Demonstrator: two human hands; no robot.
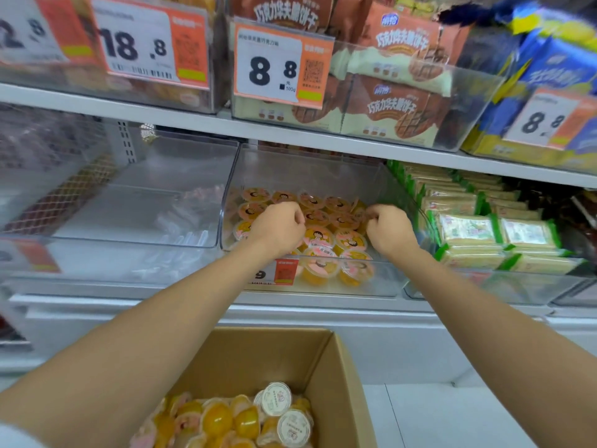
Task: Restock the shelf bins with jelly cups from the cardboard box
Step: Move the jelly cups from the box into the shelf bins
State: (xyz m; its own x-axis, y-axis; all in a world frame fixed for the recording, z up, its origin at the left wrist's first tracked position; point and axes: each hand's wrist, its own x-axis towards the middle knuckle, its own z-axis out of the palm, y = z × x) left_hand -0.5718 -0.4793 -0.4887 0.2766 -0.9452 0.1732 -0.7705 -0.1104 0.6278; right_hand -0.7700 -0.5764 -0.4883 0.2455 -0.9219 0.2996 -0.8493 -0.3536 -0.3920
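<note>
A clear shelf bin [384,279] on the middle shelf holds several jelly cups [318,237] with orange jelly and pink cartoon lids. Both my hands reach into it from the front. My left hand [277,227] hovers over the cups on the bin's left side with its fingers curled downward; what they enclose is hidden. My right hand [391,231] is at the bin's right side, its fingertips pinching the edge of a jelly cup [363,215]. Below, an open cardboard box [326,360] contains many more jelly cups [223,418], some upside down.
A clear bin [145,202] stands to the left and green-wrapped packs [468,227] fill the bin to the right. The shelf above carries biscuit packs [397,105] behind price tags [277,63]. A small price tag [277,273] hangs on the jelly bin's front.
</note>
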